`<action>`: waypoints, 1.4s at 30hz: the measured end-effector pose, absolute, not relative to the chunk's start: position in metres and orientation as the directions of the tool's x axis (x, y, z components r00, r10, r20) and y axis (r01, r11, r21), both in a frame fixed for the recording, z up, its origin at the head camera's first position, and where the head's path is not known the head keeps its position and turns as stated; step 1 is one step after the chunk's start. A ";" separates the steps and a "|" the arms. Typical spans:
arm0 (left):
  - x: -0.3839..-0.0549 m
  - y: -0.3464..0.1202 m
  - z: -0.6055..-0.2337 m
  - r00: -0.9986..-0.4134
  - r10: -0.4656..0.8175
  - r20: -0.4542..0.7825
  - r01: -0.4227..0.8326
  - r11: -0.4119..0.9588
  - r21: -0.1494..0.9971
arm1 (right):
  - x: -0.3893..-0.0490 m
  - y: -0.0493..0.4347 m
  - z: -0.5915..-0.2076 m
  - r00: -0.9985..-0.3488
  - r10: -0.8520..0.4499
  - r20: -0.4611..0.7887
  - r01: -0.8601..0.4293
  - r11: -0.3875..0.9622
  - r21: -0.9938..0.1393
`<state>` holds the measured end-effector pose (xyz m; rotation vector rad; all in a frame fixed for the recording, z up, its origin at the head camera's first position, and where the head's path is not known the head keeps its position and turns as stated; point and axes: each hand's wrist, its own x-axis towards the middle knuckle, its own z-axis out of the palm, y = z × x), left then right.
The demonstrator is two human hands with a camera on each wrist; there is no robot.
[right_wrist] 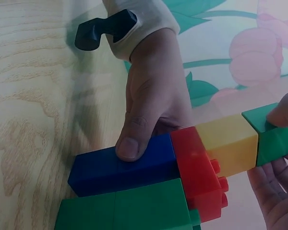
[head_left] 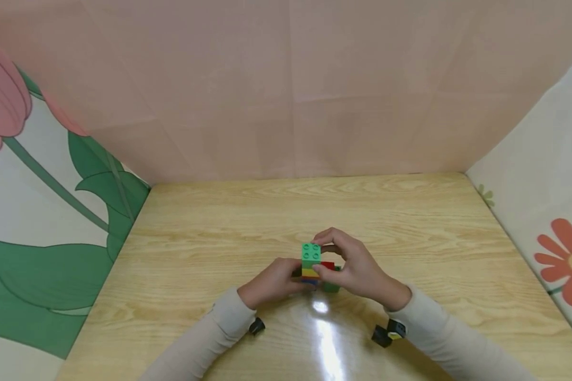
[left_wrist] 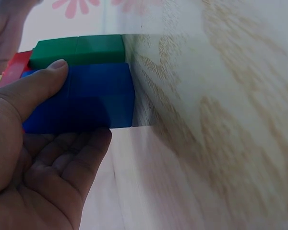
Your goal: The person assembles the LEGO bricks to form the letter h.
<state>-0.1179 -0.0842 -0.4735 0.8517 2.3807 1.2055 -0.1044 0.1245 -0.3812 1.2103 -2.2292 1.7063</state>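
Blocks are joined in one build standing on the wooden table (head_left: 195,222). My left hand (head_left: 276,283) grips the blue column (right_wrist: 96,175) low down, thumb on one side and fingers on the other. Beside that column stands a green column (right_wrist: 149,206). A red block (right_wrist: 199,167) lies across the tops of both, and some of its studs show. On the red block sits a yellow block (right_wrist: 230,136), topped by a small green block (head_left: 311,255). My right hand (head_left: 362,270) pinches this top green block between thumb and fingers. It touches the yellow block beneath.
A pink backdrop (head_left: 291,90) rises behind the table. Flower-printed panels stand at the left (head_left: 38,211) and right (head_left: 543,185). Small black devices (head_left: 382,336) are worn at both wrists. A bright light reflection lies on the tabletop in front of the build.
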 end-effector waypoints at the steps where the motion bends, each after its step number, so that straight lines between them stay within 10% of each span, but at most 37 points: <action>1: -0.118 -0.084 -0.474 -0.762 0.647 -0.025 0.363 0.459 0.811 | -0.104 0.124 -0.381 -0.688 -0.530 0.496 -0.618 0.069 -0.783; 42: -0.118 -0.086 -0.472 -0.756 0.654 -0.019 0.350 0.429 0.833 | -0.120 0.131 -0.408 -0.620 -0.588 0.520 -0.698 0.109 -0.708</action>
